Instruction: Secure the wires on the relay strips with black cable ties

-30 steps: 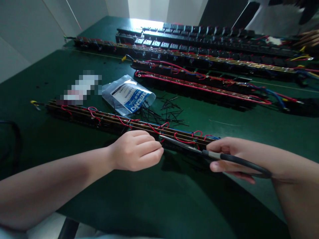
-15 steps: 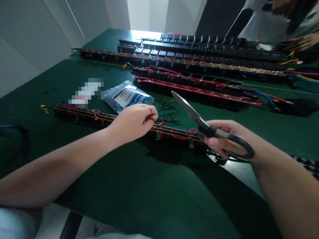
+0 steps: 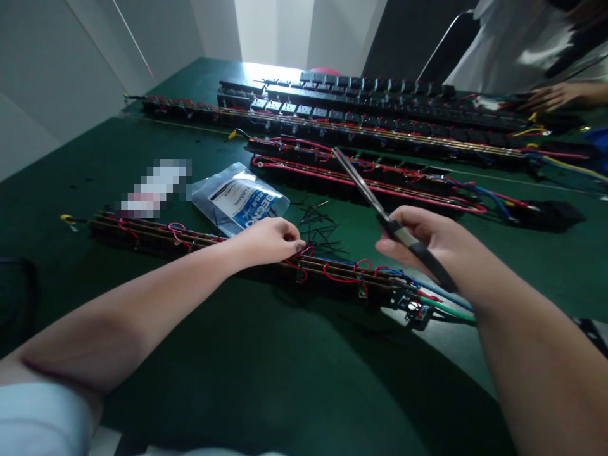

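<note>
My right hand (image 3: 422, 244) grips a pair of scissors (image 3: 365, 190) by the dark handles, blades together and pointing up and to the left. The scissors are raised above the right part of a long wired strip (image 3: 327, 271), which has brass-coloured bars and looped red wires. My left hand (image 3: 270, 240) is over the middle of that strip, thumb and fingertips pinched at a red wire loop. Whatever lies between those fingertips is too small to make out. Beyond the left hand, several thin black cable ties (image 3: 320, 228) lie scattered beside a clear plastic bag (image 3: 240, 197) with a blue and white label.
More wired strips (image 3: 361, 180) and rows of black socket modules (image 3: 332, 114) stretch across the back of the green table (image 3: 266, 380). A pixelated white item (image 3: 159, 183) lies left of the bag. At the far right, another person's hand (image 3: 551, 96) rests by the strips.
My right hand has lifted the scissors off the strip's right end, which now shows green and blue wires, and turned them edge-on. My left fingertips have shifted slightly down and right.
</note>
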{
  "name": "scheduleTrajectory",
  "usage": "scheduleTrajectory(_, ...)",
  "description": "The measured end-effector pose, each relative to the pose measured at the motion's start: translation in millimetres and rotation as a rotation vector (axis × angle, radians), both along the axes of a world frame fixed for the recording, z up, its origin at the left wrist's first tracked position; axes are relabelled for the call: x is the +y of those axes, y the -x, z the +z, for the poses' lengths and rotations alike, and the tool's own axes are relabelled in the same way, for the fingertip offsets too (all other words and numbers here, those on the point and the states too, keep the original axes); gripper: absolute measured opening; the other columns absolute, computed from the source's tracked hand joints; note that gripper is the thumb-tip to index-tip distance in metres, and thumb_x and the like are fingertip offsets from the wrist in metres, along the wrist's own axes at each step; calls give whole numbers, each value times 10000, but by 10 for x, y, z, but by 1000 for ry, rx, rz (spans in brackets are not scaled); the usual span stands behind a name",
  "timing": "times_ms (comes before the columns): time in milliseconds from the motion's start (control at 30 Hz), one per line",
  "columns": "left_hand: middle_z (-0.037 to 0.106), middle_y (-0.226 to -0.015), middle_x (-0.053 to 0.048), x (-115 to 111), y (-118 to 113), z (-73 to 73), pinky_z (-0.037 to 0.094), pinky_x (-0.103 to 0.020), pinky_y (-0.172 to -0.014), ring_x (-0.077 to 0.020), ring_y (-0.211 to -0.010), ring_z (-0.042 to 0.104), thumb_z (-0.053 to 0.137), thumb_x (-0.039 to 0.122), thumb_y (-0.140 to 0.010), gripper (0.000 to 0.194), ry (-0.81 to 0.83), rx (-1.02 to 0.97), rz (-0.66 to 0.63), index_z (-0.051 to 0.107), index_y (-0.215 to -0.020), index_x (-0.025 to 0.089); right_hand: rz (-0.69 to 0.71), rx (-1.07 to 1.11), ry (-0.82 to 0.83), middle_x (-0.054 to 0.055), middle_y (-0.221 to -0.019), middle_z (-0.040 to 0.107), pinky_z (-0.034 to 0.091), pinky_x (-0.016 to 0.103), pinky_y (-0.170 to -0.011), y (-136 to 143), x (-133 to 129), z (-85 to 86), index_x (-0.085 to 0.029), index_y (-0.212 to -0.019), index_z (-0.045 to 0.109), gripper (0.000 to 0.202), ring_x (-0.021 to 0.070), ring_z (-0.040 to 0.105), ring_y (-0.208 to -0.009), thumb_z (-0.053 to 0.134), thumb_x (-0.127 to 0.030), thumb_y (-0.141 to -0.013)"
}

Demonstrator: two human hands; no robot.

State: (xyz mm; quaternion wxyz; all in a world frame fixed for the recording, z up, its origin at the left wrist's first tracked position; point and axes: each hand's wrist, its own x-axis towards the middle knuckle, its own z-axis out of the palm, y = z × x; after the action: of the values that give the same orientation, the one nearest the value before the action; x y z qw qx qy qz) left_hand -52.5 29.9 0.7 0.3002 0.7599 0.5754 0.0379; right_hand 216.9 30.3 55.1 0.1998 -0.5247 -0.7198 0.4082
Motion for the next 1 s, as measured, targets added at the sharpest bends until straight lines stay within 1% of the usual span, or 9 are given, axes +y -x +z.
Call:
scheduleTrajectory(100, 741, -923, -46, 22, 14, -17, 576, -364, -819, -176, -854, 700, 616, 443, -977, 311, 23, -64, -7, 715, -996, 149, -31, -38, -3, -61, -583, 455, 290, 286, -494, 96, 73, -97, -249, -743, 544, 483, 118, 405, -528, 846, -610, -636)
scheduleTrajectory(200, 773, -904, -64, 42, 12, -38, 556, -328, -758, -199, -836, 719, 605, 431, -944, 298, 30, -89, -5, 748, -978, 171, -40, 36, 25, -59, -617, 496, 335, 279, -518, 156, 61, -246, -247, -766, 535, 480, 123, 448, -554, 846, -593, -650)
scheduleTrajectory(300, 797, -917, -55, 44, 8, -38, 535, -305, -706, -234, -859, 737, 571, 447, -914, 317, 39, -115, -7, 773, -943, 205, -31, 99, 54, -53, -644, 534, 369, 281, -543, 185, 22, -377, -244, -768, 529, 492, 131, 481, -577, 849, -594, -637)
scheduleTrajectory(400, 802, -962, -50, 42, 11, -16, 542, -305, -733, -244, -892, 742, 573, 450, -894, 322, 63, -154, -20, 777, -945, 205, -35, 110, 59, -60, -636, 517, 364, 278, -540, 189, 21, -450, -243, -768, 528, 485, 125, 471, -566, 843, -590, -646)
scheduleTrajectory(500, 801, -982, -49, 54, 26, 7, 544, -304, -778, -239, -915, 740, 595, 426, -874, 299, 90, -199, -42, 774, -958, 201, -44, 121, 62, -65, -628, 498, 365, 278, -541, 178, 47, -478, -245, -771, 517, 477, 124, 467, -559, 825, -595, -670)
scheduleTrajectory(667, 783, -921, -26, 91, 71, 8, 522, -302, -759, -224, -880, 721, 631, 400, -828, 248, 112, -267, -63, 759, -920, 209, -46, 129, 69, -63, -635, 505, 373, 281, -553, 173, 58, -492, -246, -771, 516, 458, 129, 476, -568, 824, -574, -684)
scheduleTrajectory(767, 766, -877, -9, 102, 91, -11, 511, -306, -740, -213, -848, 707, 635, 388, -816, 214, 117, -313, -52, 750, -886, 222, -26, 123, 73, -62, -631, 515, 367, 279, -545, 179, 43, -493, -244, -779, 537, 450, 128, 469, -565, 840, -558, -669)
scheduleTrajectory(867, 756, -842, -1, 102, 100, -36, 511, -305, -717, -204, -812, 701, 651, 387, -803, 194, 123, -372, -26, 743, -857, 225, -7, 108, 63, -52, -645, 547, 387, 287, -566, 181, 32, -495, -240, -784, 552, 452, 139, 495, -586, 860, -542, -649)
scheduleTrajectory(1000, 748, -804, -4, 92, 103, -53, 518, -297, -697, -192, -784, 699, 655, 393, -811, 197, 124, -445, 1, 737, -841, 216, -7, 90, 43, -50, -654, 555, 383, 292, -575, 179, 31, -491, -237, -793, 557, 443, 141, 502, -595, 845, -550, -668)
